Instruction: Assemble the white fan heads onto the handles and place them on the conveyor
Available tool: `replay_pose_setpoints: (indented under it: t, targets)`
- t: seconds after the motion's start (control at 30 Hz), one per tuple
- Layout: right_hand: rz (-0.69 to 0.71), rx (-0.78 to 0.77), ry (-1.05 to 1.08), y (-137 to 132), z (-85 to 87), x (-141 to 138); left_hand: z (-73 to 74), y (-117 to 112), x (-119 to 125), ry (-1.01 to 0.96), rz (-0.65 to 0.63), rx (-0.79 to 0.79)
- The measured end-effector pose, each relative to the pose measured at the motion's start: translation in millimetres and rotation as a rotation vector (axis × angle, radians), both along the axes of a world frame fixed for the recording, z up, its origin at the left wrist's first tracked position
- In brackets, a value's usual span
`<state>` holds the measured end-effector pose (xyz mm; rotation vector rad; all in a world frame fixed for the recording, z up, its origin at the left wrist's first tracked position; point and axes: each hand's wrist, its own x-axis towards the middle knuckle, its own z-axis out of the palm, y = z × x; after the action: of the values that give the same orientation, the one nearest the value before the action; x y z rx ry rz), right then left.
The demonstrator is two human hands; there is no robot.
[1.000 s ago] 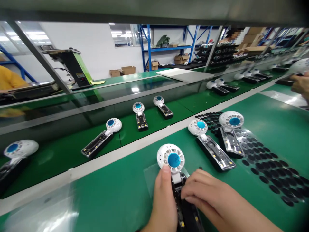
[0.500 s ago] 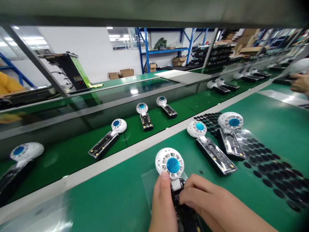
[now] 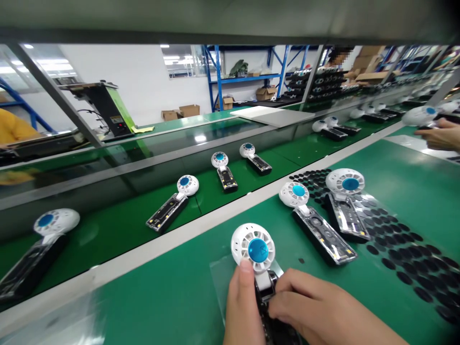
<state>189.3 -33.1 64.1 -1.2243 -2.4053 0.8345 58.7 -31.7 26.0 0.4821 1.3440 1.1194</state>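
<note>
Low in the middle, a handheld fan (image 3: 253,247) with a round white head, blue centre and dark open handle points away from me. My left hand (image 3: 244,304) grips its left side, thumb up against the lower rim of the head. Curled fingers of my right hand (image 3: 309,302) press at the upper part of the handle; their tips are hidden, as is anything small between them. A clear plastic sheet (image 3: 219,275) lies under the fan. Two more fans, a nearer one (image 3: 319,230) and one beside it (image 3: 347,211), rest on the green table to the right.
Rows of black round stickers (image 3: 406,239) spread over the right of the table (image 3: 161,297). Beyond a pale rail (image 3: 143,254), several fans lie on a green conveyor belt (image 3: 118,215). At far right, a co-worker's hand (image 3: 442,134) holds another fan. A metal beam (image 3: 230,36) crosses overhead.
The fans on the belt have shifted to the right. The co-worker's hand and fan have come further into view. My hands stay nearly in place on the fan.
</note>
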Motion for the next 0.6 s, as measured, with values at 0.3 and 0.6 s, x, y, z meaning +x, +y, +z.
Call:
replay_pose_setpoints:
  t: [0.3,0.6]
  targets:
    - [0.030,0.140,-0.057,-3.1,-9.0,0.1,0.1,-0.3,0.7,0.032,0.001,-0.002]
    - [-0.123,0.159,-0.127,-2.5,-0.7,-5.6,1.9,0.0,0.8,0.038,-0.003,0.022]
